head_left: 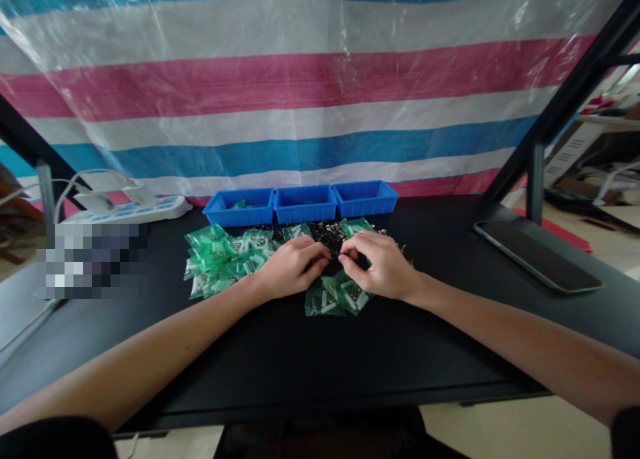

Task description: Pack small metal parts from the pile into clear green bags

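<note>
My left hand (293, 267) has its thumb and forefinger pinched together over a pile of small dark pieces, which look like screws (327, 234). Facing it across a small gap, my right hand (383, 264) is also closed at the fingertips. Anything between either set of fingertips is too small to make out. Just below the hands lie small green clear bags (341, 295) with pale plugs and metal pieces inside. A larger heap of such green bags (213, 256) sits beside my left wrist. Another green bag (356, 226) rests behind my right hand.
Three blue bins (306, 204) stand in a row behind the pile; the left one holds a green bag. A white power strip (135, 209) with plugs and cables is at the back left. A phone (537, 256) lies on the black table (320, 359) at right, near a metal frame post (535, 182).
</note>
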Tool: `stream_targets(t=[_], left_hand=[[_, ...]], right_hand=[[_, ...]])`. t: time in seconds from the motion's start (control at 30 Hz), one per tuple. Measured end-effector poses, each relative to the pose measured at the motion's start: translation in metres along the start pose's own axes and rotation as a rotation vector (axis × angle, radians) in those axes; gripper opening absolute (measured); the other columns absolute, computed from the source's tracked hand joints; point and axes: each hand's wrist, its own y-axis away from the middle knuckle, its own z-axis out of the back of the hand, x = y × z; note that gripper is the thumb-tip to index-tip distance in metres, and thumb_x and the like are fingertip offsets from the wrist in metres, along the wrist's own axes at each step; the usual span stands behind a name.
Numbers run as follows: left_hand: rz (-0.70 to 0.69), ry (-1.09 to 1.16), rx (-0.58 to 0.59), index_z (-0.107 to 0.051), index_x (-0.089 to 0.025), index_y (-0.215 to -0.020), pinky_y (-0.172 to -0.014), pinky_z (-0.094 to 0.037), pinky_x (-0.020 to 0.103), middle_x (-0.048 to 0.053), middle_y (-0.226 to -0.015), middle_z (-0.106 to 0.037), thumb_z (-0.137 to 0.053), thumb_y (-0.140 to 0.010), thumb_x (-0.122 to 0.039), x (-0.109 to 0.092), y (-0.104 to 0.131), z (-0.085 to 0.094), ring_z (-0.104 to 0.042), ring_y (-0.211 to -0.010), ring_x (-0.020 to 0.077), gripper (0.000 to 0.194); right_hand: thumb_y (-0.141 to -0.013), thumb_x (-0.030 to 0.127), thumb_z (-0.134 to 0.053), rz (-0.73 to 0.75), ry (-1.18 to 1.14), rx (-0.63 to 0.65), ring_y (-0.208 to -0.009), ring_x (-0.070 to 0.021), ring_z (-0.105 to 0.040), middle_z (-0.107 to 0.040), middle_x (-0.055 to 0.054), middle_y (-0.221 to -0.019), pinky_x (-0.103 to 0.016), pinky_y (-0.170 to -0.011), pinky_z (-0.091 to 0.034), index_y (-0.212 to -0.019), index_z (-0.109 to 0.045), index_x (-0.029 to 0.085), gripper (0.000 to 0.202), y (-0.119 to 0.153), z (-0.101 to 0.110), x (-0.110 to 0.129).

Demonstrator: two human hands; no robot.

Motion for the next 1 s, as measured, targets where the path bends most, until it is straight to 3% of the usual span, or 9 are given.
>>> stream_targets(t=[1.0], left_hand=[[0.035, -0.020, 0.018, -0.056, -0.014, -0.093, -0.069, -0.046, 0.027, 0.006, -0.081, -0.060, -0.044, -0.087, -0.019, 0.0010, 0.0003, -0.0017, -0.056, -0.076, 0.0163, 0.014]], right_hand=[[-0.083, 0.018, -0.051, 0.009, 0.026, 0.015, -0.061, -0.0126, -0.051, -0.054, 0.001, -0.063, -0.025, -0.060, -0.039, -0.075, -0.052, 0.019, 0.008, -0.0005, -0.0003, -0.0006]])
